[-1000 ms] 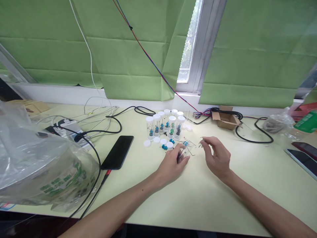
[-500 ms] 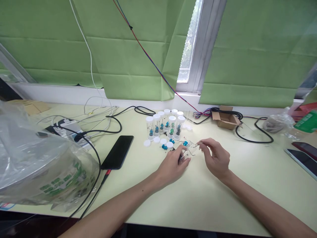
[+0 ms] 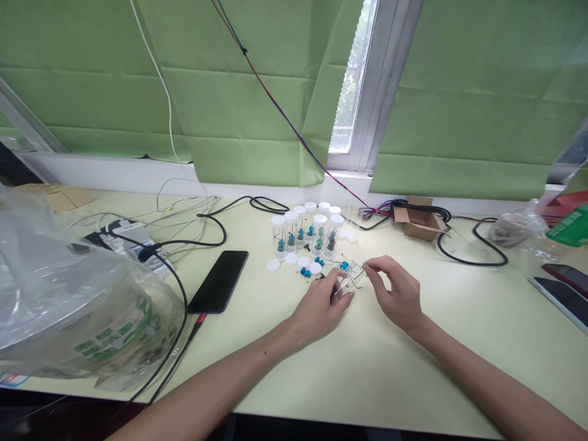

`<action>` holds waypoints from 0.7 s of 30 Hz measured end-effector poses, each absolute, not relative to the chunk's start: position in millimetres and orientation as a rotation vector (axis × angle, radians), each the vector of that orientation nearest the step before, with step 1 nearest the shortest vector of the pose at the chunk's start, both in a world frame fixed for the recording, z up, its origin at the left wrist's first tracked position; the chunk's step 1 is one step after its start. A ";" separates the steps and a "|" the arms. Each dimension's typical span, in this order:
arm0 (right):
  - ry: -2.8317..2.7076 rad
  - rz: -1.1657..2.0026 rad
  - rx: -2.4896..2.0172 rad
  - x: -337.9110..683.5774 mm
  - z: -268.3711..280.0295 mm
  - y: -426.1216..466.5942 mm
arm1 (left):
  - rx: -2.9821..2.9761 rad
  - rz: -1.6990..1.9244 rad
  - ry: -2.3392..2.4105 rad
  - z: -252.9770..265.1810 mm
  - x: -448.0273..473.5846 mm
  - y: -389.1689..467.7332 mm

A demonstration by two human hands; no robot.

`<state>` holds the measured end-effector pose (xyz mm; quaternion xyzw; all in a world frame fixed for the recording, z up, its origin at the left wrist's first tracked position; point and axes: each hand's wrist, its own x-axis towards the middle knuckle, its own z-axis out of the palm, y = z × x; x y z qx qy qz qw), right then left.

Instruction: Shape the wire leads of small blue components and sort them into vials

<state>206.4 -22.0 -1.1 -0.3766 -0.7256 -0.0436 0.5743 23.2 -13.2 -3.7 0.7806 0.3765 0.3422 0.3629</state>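
Observation:
My left hand point(image 3: 316, 309) is closed around a clear plastic tube point(image 3: 342, 286) that lies tilted, its open end towards the right; something dark shows inside it. Between the fingertips of my right hand point(image 3: 395, 289) is a thin bent metal rod, like a hex key point(image 3: 360, 273), right at the tube's mouth. More thin metal pieces lie around there, too small to tell apart. Blue small parts point(image 3: 305, 272) and loose white caps point(image 3: 273, 265) are scattered to the left. Behind them stand several capped clear tubes point(image 3: 291, 231) with blue, green or dark parts inside.
A black phone point(image 3: 219, 282) lies left of my left arm. Beyond it, a large clear plastic bag point(image 3: 82, 306) covers the left side, with black cables beside it. An open cardboard box point(image 3: 420, 222) stands at the back right. Two more phones point(image 3: 563, 297) rest at the right edge.
My right hand has moved slightly left, bringing the bent rod closer to the tube's mouth. My left hand has stayed in place.

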 end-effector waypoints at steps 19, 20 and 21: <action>-1.649 -0.066 -0.868 207.0 -2.9 -23.0 | 2.014 0.990 0.954 -5.8 24.1 -13.9; -1.636 -0.064 -0.862 207.2 -3.5 -23.1 | 2.023 1.019 0.944 -6.4 23.6 -13.7; -1.624 -0.064 -0.859 207.2 -4.0 -23.1 | 2.039 1.054 0.933 -7.0 23.1 -13.4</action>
